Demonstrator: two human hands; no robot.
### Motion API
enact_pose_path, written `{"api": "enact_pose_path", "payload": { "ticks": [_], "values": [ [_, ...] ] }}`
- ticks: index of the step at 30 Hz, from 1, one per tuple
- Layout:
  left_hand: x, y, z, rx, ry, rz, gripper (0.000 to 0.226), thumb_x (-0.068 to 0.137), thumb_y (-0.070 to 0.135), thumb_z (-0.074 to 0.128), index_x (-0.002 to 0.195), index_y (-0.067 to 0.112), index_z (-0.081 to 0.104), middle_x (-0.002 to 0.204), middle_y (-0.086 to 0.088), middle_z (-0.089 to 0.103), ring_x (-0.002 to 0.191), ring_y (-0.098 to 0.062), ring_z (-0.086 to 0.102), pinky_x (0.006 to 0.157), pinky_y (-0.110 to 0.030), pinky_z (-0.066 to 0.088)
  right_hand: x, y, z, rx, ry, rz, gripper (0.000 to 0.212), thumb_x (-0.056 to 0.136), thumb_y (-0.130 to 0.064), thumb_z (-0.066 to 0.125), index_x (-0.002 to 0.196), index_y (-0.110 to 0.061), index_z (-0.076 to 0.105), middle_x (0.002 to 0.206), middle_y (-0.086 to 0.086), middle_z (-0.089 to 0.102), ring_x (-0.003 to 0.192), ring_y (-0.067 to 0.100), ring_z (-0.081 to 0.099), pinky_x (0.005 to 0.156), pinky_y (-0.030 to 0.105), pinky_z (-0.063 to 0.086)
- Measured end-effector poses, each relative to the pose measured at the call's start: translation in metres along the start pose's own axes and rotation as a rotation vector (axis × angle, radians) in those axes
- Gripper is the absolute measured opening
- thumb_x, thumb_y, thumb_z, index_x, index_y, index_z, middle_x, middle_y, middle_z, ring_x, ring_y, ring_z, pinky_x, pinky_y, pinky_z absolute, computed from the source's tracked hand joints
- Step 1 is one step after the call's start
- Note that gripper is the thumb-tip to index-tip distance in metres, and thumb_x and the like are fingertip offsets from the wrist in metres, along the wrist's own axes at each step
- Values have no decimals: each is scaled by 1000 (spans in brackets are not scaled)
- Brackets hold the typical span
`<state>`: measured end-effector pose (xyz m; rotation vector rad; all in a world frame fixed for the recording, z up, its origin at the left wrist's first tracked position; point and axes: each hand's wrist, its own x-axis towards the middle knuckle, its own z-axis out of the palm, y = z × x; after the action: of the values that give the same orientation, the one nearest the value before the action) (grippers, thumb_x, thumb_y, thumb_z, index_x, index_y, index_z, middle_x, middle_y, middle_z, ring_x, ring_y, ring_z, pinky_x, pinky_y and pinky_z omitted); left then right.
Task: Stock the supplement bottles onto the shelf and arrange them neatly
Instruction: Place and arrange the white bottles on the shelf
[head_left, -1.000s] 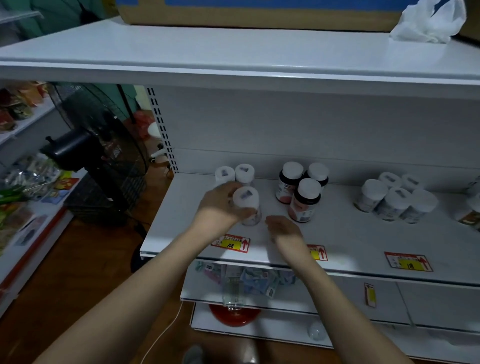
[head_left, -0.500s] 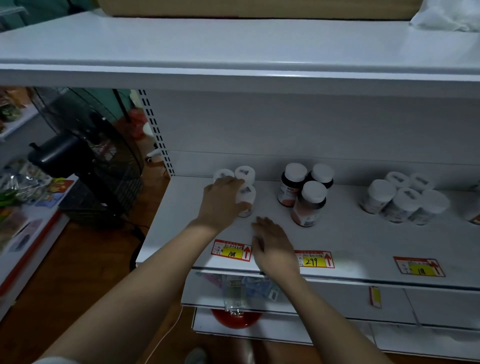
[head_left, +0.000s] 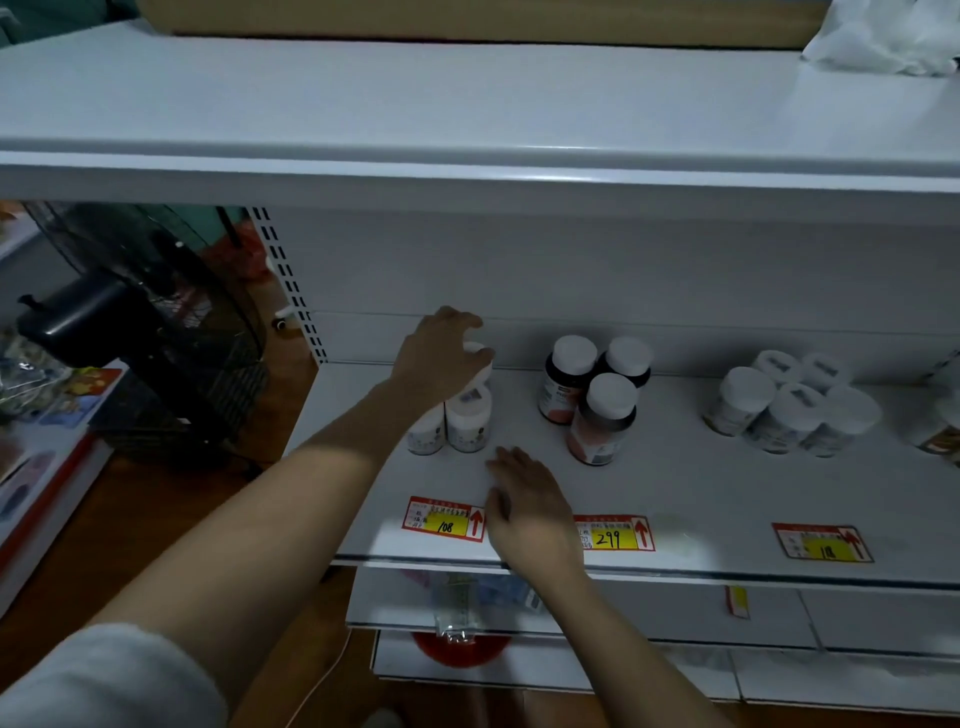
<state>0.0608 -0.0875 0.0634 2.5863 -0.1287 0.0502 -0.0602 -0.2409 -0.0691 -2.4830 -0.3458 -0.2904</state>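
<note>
Small white supplement bottles stand at the left of the white shelf (head_left: 701, 499); two are in front (head_left: 467, 423) (head_left: 426, 434). My left hand (head_left: 441, 353) reaches over them to the back row, fingers curled around the cap of a rear white bottle (head_left: 480, 361), most of which it hides. My right hand (head_left: 530, 504) lies palm down and empty on the shelf near its front edge, between two price tags. Three dark bottles with white caps (head_left: 602, 418) stand just right of the hands.
A cluster of white jars (head_left: 784, 410) sits further right. Red and yellow price tags (head_left: 444, 519) line the shelf front. The upper shelf (head_left: 467, 156) overhangs, carrying a cardboard box and a white bag (head_left: 883, 41). A black fan (head_left: 135, 322) stands left.
My left hand set a white bottle down in the front row and moved back onto the rear bottles. My right hand slid slightly toward the shelf's front edge.
</note>
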Motion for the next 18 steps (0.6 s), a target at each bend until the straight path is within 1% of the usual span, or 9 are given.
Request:
{"api": "enact_pose_path", "payload": {
  "ticks": [3, 4, 6, 9, 13, 15, 17, 18],
  "values": [
    [21, 0, 3, 70, -242, -59, 60, 98, 47, 55, 150, 20, 40, 156, -5, 36, 143, -25, 36, 116, -37, 30, 0, 2, 2, -1, 1, -9, 41, 89, -22, 44, 120, -13, 69, 134, 6, 63, 129, 22, 55, 112, 41, 41],
    [25, -1, 5, 91, -297, -63, 62, 99, 47, 53, 152, 20, 36, 159, -5, 34, 144, -25, 33, 117, -36, 28, 0, 3, 3, -8, 1, -15, 41, 89, -22, 45, 121, -13, 69, 135, 6, 63, 129, 21, 55, 114, 39, 39],
    [29, -4, 9, 129, -352, -53, 60, 102, 44, 49, 154, 20, 33, 161, -6, 31, 146, -25, 31, 118, -37, 27, 0, 5, 6, -16, 3, -13, 41, 90, -23, 45, 122, -13, 68, 135, 5, 62, 130, 21, 54, 115, 36, 35],
    [27, -9, 12, 172, -343, -14, 53, 103, 39, 48, 151, 20, 38, 157, -8, 35, 142, -28, 35, 114, -38, 30, 1, 5, 7, -18, 8, 1, 42, 90, -24, 45, 125, -14, 67, 137, 5, 61, 131, 20, 53, 116, 36, 33],
    [25, -14, 10, 160, -328, 13, 53, 101, 41, 51, 150, 23, 40, 154, -7, 39, 139, -28, 39, 114, -40, 33, 2, 4, 6, -16, -8, 28, 41, 89, -19, 54, 127, -16, 65, 140, 2, 58, 134, 19, 49, 117, 31, 26],
    [20, -13, 6, 140, -268, 46, 54, 100, 41, 53, 149, 24, 41, 153, -7, 42, 138, -28, 41, 114, -38, 32, 1, 1, 2, 9, -42, 62, 42, 90, -20, 55, 131, -17, 64, 143, 0, 56, 137, 17, 45, 117, 26, 22],
    [10, -8, 1, 49, -159, 102, 50, 99, 36, 56, 145, 20, 47, 148, -7, 48, 134, -27, 44, 110, -34, 34, 2, -1, 0, 23, -69, 67, 43, 92, -22, 53, 135, -18, 60, 147, -1, 52, 140, 15, 40, 117, 22, 18],
    [3, -5, -1, -4, -100, 130, 46, 99, 33, 57, 143, 18, 50, 144, -8, 50, 132, -27, 45, 107, -31, 35, 2, -2, -2, 20, -72, 60, 43, 93, -23, 51, 135, -17, 60, 147, 0, 52, 140, 14, 39, 117, 23, 20]
  ]
}}
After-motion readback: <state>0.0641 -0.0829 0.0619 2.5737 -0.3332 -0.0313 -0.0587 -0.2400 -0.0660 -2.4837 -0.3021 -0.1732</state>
